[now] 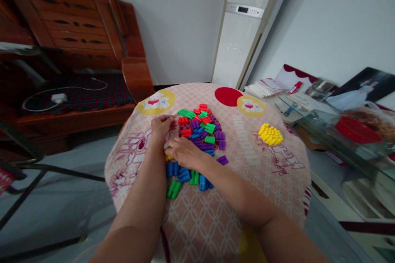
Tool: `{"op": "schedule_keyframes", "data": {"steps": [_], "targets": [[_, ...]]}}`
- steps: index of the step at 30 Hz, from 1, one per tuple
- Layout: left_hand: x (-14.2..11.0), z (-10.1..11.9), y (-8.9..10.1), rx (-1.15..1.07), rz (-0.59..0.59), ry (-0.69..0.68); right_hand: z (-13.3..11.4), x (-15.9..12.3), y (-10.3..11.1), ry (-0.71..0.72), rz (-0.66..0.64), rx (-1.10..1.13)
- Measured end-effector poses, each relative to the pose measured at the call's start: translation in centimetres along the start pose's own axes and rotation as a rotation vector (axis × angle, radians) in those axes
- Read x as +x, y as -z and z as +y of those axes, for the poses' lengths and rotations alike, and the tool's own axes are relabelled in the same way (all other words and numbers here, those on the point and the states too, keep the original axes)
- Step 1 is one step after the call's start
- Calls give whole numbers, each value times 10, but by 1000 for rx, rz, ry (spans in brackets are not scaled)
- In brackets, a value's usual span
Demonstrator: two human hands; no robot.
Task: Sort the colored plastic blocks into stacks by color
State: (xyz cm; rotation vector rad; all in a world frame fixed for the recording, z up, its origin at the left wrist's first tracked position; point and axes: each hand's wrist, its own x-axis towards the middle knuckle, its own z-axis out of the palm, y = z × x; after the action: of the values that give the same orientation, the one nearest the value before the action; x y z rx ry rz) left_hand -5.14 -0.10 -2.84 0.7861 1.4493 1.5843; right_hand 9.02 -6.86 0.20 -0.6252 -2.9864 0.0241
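Note:
A pile of coloured plastic toy blocks (pixel 210 139) in red, green, purple and blue lies in the middle of the round table. My left hand (pixel 161 128) is at the pile's left edge, its fingers bent and closed beside the red blocks (pixel 183 120); anything between them is too small to make out. Just below it, my right hand (pixel 184 153) reaches across with curled fingers pointing left. A yellow block (pixel 168 158) peeks out under those fingers, and their tips are partly hidden. Nearer me lie blue blocks (pixel 184 174) and green blocks (pixel 174 189).
A separate heap of yellow blocks (pixel 270 134) sits on the patterned tablecloth (pixel 247 181) to the right. Beyond the table's right side stands a glass-topped shelf (pixel 327 131) with a red basket (pixel 358 129). A wooden bench (pixel 77 28) with a charger (pixel 58 98) is at the left.

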Motion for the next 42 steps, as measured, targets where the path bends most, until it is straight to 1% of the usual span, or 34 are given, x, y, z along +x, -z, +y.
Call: {"op": "schedule_keyframes", "data": {"steps": [2, 4, 7, 9, 11, 14, 16, 18, 20, 22, 23, 25, 27, 29, 32, 35, 37, 39, 41, 42], "targets": [[1, -1, 0, -5, -11, 5, -1, 3, 3, -10, -8, 5], [2, -3, 0, -12, -19, 8, 2, -1, 6, -79, 33, 35], [4, -5, -1, -11, -15, 7, 15, -20, 10, -228, 179, 112], [4, -5, -1, -7, -15, 7, 30, -43, 14, -356, 309, 174], [5, -5, -2, -1, -15, 15, 48, -73, 17, -531, 446, 242], [5, -5, -2, -5, -21, 29, 80, -133, 20, -832, 658, 336], [5, -5, -3, -19, -30, 31, 103, -179, 20, -1036, 837, 311], [6, -5, -3, -20, -26, 40, 127, -225, 19, -1231, 1055, 236], [8, -7, -4, 4, -11, 61, 150, -265, 16, -1393, 1234, 124], [11, -9, -5, 35, -2, 70, 168, -296, 13, -1469, 1284, 32], [12, -11, -5, 46, -6, 68, 175, -308, 10, -1505, 1279, 6], [14, -13, -4, 52, -16, 60, 185, -321, 5, -1563, 1228, -7], [14, -14, -4, 44, -21, 54, 190, -326, 0, -1584, 1150, 15], [13, -13, -3, 41, -19, 54, 192, -324, -4, -1565, 1070, 41], [11, -10, -4, 54, -14, 58, 189, -321, -7, -1543, 957, 39], [8, -7, -6, 59, -16, 73, 186, -322, -8, -1573, 880, -2], [6, -5, -7, 59, -11, 87, 184, -323, -8, -1605, 909, -50], [6, -4, -7, 55, -3, 93, 181, -320, -5, -1607, 1006, -109], [5, -5, -7, 42, -5, 87, 174, -309, -1, -1545, 1103, -153], [5, -5, -7, 32, -10, 84, 170, -299, 2, -1485, 1131, -152]]}}
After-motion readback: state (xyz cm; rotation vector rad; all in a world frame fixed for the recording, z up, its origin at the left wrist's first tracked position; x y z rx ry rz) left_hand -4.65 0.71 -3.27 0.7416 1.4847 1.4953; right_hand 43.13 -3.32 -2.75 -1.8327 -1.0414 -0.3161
